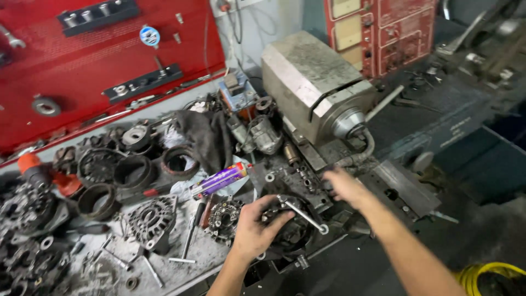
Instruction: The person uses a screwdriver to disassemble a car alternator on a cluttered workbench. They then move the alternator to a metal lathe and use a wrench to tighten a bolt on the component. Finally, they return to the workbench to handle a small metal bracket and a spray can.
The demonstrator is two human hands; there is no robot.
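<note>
My left hand (253, 227) grips a dark round alternator housing (290, 229) at the front of the workbench. A silver bracket arm (301, 214) with a ring end lies across the housing's top. My right hand (344, 185) hovers just beyond it, blurred, fingers spread over a small metal block with holes (296, 178), holding nothing.
A grey lathe headstock (315, 82) stands behind. A purple tube (220, 178), a stator (222, 218), a finned rotor part (150, 218), black rings (98, 200), a T-handle tool (189, 241) and a dark rag (203, 137) crowd the bench. A red pegboard (98, 60) is behind; a yellow hose (490, 274) is bottom right.
</note>
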